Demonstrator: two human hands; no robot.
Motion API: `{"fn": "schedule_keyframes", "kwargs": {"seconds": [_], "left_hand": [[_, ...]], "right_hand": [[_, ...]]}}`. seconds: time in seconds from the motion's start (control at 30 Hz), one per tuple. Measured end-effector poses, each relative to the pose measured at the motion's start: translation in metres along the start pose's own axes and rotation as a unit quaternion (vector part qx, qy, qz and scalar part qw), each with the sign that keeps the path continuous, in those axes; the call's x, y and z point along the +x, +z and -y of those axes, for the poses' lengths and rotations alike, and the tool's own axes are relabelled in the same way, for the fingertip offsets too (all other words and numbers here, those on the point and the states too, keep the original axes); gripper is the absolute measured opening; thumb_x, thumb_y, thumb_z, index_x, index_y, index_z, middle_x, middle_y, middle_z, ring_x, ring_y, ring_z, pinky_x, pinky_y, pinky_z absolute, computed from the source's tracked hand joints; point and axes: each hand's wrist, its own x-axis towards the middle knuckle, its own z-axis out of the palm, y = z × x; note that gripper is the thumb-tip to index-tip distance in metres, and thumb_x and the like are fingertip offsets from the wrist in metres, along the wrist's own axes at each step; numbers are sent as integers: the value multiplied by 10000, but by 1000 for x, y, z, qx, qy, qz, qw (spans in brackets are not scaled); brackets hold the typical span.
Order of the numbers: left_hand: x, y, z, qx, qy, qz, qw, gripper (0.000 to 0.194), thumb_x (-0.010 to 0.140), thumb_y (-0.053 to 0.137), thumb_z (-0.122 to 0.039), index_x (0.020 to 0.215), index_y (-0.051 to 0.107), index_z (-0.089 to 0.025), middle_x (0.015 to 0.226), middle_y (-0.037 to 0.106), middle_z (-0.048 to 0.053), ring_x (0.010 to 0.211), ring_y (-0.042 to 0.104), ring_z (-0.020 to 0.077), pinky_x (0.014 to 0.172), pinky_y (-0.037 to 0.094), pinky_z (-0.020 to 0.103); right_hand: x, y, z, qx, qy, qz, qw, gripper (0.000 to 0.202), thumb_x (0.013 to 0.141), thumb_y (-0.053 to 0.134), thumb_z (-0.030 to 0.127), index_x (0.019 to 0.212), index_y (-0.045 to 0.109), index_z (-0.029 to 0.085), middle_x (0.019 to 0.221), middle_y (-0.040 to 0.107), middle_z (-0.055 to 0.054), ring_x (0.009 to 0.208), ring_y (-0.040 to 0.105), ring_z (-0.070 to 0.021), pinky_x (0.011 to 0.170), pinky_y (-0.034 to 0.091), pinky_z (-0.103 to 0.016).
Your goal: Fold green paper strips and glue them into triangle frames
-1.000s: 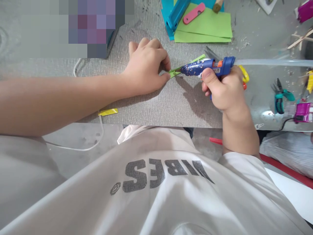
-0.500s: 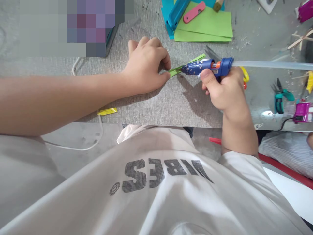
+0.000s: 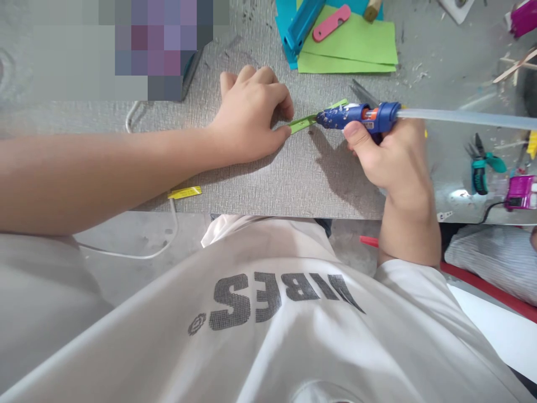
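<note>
A narrow green strip (image 3: 300, 125) lies slantwise on the grey textured table. Its near end is pinched between the thumb and finger of my left hand (image 3: 254, 115). My right hand (image 3: 388, 151) is wrapped round a blue glue gun (image 3: 346, 117), whose nozzle points left and sits at the strip. From the gun's back a long clear glue stick (image 3: 465, 117) runs off to the right. Small spots, perhaps glue, show on the strip. The gun's trigger is hidden by my fingers. Scissor blades (image 3: 364, 90) stick out behind the gun.
Green paper sheets (image 3: 352, 56) lie at the back with a blue stapler (image 3: 304, 25) and a pink cutter (image 3: 331, 23). Teal-handled pliers (image 3: 479, 173) and a purple device (image 3: 520, 192) are at the right. A yellow strip (image 3: 184, 192) lies by the front edge near a white cable (image 3: 133, 116).
The glue gun's nozzle has moved slightly right along the green strip, showing more of it. My left hand stays in place on the strip.
</note>
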Motion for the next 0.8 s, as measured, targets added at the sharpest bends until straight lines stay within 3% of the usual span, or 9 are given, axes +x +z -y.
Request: {"fn": "schedule_keyframes", "kwargs": {"seconds": [0.13, 0.23, 0.3, 0.37, 0.43, 0.53, 0.63, 0.73, 0.8], "left_hand": [[0, 2, 5, -4, 26, -16, 1000, 206, 971, 698, -381, 1128, 829, -355, 1459, 753, 131, 1441, 552, 459, 1235, 400, 788], [0, 1, 3, 11, 25, 2, 1000, 309, 1002, 651, -380, 1235, 851, -344, 1498, 748, 135, 1438, 550, 442, 1240, 402, 754], [-2, 1, 2, 20, 29, 15, 999, 397, 1009, 616, -374, 1312, 867, -323, 1534, 744, 143, 1452, 559, 456, 1245, 396, 745], [-3, 2, 3, 18, 44, 18, 999, 429, 1025, 584, -386, 1331, 880, -338, 1527, 754, 133, 1450, 584, 461, 1250, 398, 729], [-5, 4, 6, 11, 66, 16, 998, 421, 1059, 553, -415, 1313, 886, -371, 1482, 776, 111, 1428, 612, 440, 1253, 415, 696], [-6, 7, 10, 7, 96, 13, 995, 411, 1090, 536, -442, 1289, 887, -363, 1411, 811, 108, 1368, 650, 408, 1224, 461, 649], [-8, 8, 9, 39, 112, 15, 993, 477, 1104, 466, -392, 1306, 892, -318, 1417, 818, 136, 1288, 692, 400, 1150, 501, 634], [-9, 7, 6, 72, 117, 28, 990, 564, 1120, 389, -358, 1370, 893, -311, 1462, 801, 155, 1258, 718, 401, 1106, 512, 634], [-8, 6, 6, 67, 117, 37, 990, 573, 1126, 391, -383, 1421, 879, -328, 1472, 789, 152, 1256, 723, 399, 1112, 513, 631]], "right_hand": [[0, -13, 1, -87, -35, -43, 995, 741, 1050, 749, 963, 854, 768, 248, 794, 766, -17, 909, 849, -280, 952, 711, -522], [9, -33, -8, 7, -32, -30, 999, 811, 999, 752, 1014, 780, 744, 234, 723, 753, -23, 683, 782, -228, 751, 673, -493], [20, -47, -22, 94, -52, -58, 992, 787, 957, 804, 1010, 782, 707, 248, 701, 760, 7, 751, 862, -260, 731, 668, -485], [33, -59, -38, 146, -78, -139, 976, 791, 885, 844, 1036, 796, 658, 272, 630, 727, 56, 899, 938, -305, 760, 681, -481], [44, -66, -53, 167, -57, -204, 963, 816, 777, 879, 1076, 825, 654, 293, 603, 724, 70, 961, 958, -337, 725, 691, -461], [52, -64, -65, 149, 12, -208, 967, 923, 689, 742, 1190, 777, 609, 281, 643, 770, 38, 887, 951, -330, 615, 646, -402], [54, -57, -65, 180, 14, -172, 968, 905, 741, 747, 1170, 784, 580, 281, 655, 776, 38, 779, 925, -304, 510, 570, -325], [57, -56, -68, 207, -33, -228, 951, 820, 761, 872, 1091, 884, 597, 329, 585, 692, 60, 762, 911, -324, 465, 567, -332], [60, -60, -74, 162, -14, -239, 957, 738, 853, 889, 1020, 925, 603, 344, 602, 695, 51, 798, 912, -305, 505, 592, -345]]}}
